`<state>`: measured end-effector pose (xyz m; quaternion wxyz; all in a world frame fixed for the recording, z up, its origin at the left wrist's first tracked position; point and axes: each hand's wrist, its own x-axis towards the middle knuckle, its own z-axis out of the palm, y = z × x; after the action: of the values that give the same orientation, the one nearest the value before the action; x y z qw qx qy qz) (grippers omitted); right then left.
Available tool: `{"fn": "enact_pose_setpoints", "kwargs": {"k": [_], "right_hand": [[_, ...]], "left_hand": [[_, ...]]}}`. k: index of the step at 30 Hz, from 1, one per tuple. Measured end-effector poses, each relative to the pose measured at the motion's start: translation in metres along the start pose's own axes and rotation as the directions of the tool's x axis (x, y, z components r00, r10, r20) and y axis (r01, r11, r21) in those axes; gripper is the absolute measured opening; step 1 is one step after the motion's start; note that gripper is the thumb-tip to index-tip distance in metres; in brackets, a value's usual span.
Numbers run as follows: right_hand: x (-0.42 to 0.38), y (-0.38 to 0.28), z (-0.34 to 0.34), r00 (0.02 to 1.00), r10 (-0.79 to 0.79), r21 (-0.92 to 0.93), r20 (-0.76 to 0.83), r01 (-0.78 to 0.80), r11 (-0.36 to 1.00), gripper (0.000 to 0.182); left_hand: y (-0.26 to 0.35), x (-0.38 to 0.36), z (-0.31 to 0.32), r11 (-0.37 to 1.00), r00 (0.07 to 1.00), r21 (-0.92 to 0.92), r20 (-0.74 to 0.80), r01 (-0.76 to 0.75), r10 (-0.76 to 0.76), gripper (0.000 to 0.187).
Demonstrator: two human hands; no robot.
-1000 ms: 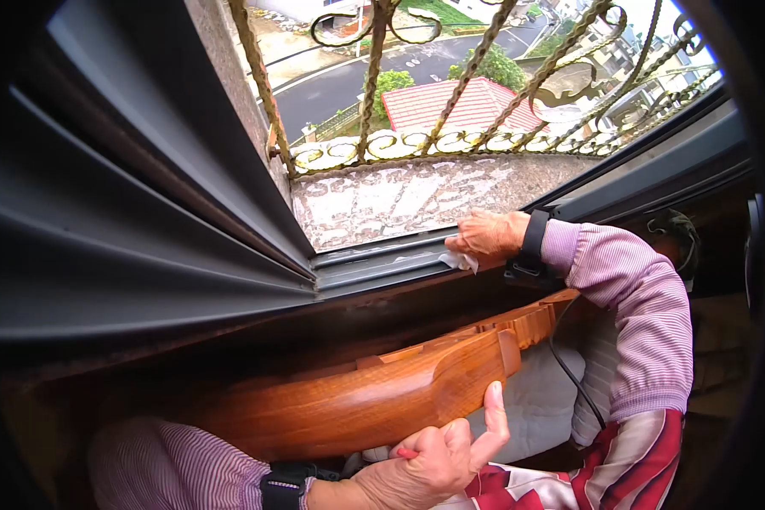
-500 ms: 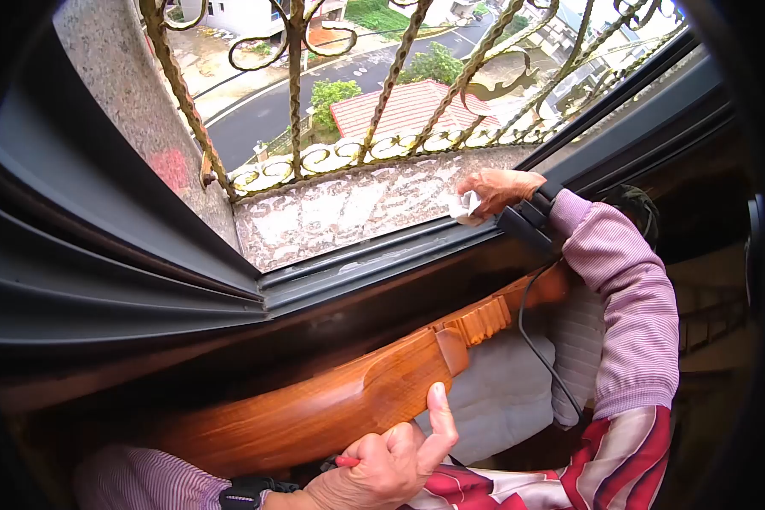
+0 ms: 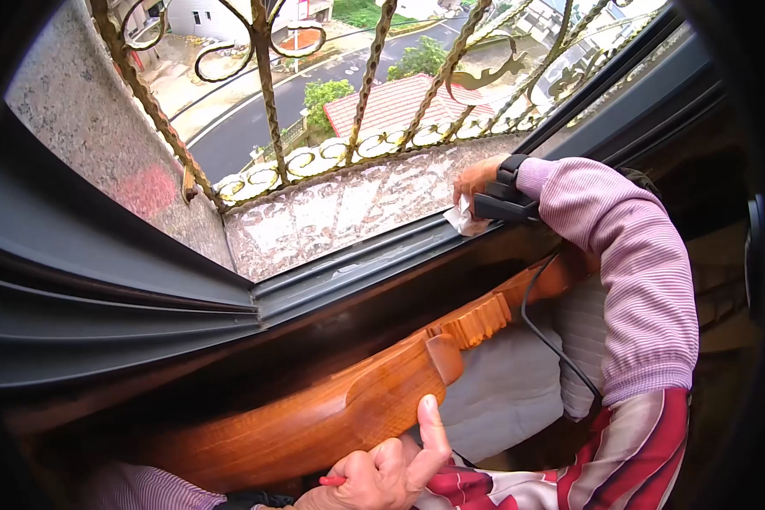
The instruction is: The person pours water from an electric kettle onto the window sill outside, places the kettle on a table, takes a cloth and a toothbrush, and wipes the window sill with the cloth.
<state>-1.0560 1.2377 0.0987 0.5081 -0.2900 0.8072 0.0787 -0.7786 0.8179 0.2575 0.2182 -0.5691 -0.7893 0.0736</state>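
Note:
My right hand (image 3: 478, 180) reaches out over the window's lower track and is closed on a crumpled white tissue (image 3: 465, 221). The tissue touches the dark metal window track (image 3: 357, 274); the fingertips are slightly blurred. Low in the view, my left hand (image 3: 381, 474) is curled with one finger stretched out against the carved wooden backrest (image 3: 314, 421). A small red stick-like end (image 3: 332, 481) pokes out of the left fist; the rest of it is hidden, so its kind cannot be told.
An ornate metal grille (image 3: 268, 93) stands beyond the speckled stone sill (image 3: 314, 217). At left is the dark window frame (image 3: 102, 280). Grey cushions (image 3: 506, 387) lie behind the backrest, and a black cable (image 3: 540, 331) hangs beside my right arm.
My right hand and the tissue have shifted slightly down, onto the track, with the wrist turned. My left hand keeps its grip near the backrest. The view has moved a little.

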Motion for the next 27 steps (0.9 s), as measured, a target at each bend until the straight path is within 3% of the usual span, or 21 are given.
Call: {"fn": "enact_pose_setpoints", "kwargs": {"k": [2,5,6,8,10,12,13,14,16,17,18,21,24,27], "right_hand": [[0.005,-0.004,-0.011,0.996,-0.008,-0.080,0.092,0.015,0.997,0.036],[-0.030,-0.122,-0.062,0.994,-0.067,-0.110,0.087,0.076,0.991,0.032],[-0.035,-0.151,-0.075,0.993,-0.122,-0.043,0.000,0.121,0.992,0.031],[-0.040,-0.186,-0.089,0.909,-0.194,0.288,-0.368,0.310,0.906,0.030],[-0.033,-0.187,-0.093,0.798,-0.113,0.368,-0.592,0.393,0.843,0.037],[-0.012,-0.148,-0.076,0.839,-0.181,0.091,-0.513,0.263,0.961,0.045],[-0.017,-0.143,-0.066,0.948,-0.040,0.135,-0.316,0.086,0.987,0.027],[-0.011,-0.122,-0.047,0.962,-0.139,-0.097,-0.234,0.119,0.988,0.026],[-0.010,-0.088,-0.009,0.960,-0.044,-0.237,-0.278,-0.024,0.971,0.021],[-0.012,-0.089,-0.005,0.972,0.085,-0.282,-0.220,-0.147,0.948,0.021],[-0.024,-0.095,-0.004,0.977,0.113,-0.339,-0.182,-0.170,0.925,0.021],[-0.019,-0.079,0.020,0.992,0.010,-0.123,-0.123,-0.025,0.992,0.025],[-0.008,-0.073,0.041,0.975,-0.086,-0.104,-0.205,0.066,0.992,0.020],[-0.018,-0.074,0.032,0.947,-0.114,-0.023,-0.301,0.112,0.993,0.016]], "left_hand": [[0.005,0.000,0.005,0.999,0.998,0.029,-0.044,0.045,-0.044,0.011],[-0.011,0.005,-0.004,0.999,1.000,0.033,0.011,-0.029,0.029,0.010],[-0.011,0.005,-0.005,0.998,0.999,0.035,0.012,-0.043,0.043,0.010],[-0.006,0.002,-0.004,0.999,0.999,0.013,0.034,-0.034,0.034,0.010],[-0.003,0.001,-0.002,1.000,0.999,0.009,0.024,-0.024,0.024,0.009],[-0.001,0.000,0.000,1.000,1.000,0.000,0.005,-0.006,0.006,0.009],[-0.001,0.000,-0.001,1.000,1.000,-0.014,0.010,-0.004,0.004,0.009],[-0.002,0.001,-0.002,1.000,1.000,-0.027,0.014,-0.003,0.003,0.009],[-0.002,0.000,-0.002,0.999,1.000,-0.035,0.017,-0.004,0.005,0.010],[-0.002,0.000,-0.001,1.000,1.000,-0.029,0.012,-0.006,0.006,0.010],[-0.003,0.000,0.000,1.000,1.000,-0.021,0.006,-0.007,0.007,0.010],[-0.005,0.000,-0.001,1.000,1.000,-0.011,0.014,-0.021,0.021,0.011],[0.006,-0.002,0.009,0.997,0.997,0.057,-0.059,0.043,-0.040,0.010],[-0.005,0.003,0.000,1.000,1.000,-0.014,-0.004,-0.004,0.004,0.010]]}}
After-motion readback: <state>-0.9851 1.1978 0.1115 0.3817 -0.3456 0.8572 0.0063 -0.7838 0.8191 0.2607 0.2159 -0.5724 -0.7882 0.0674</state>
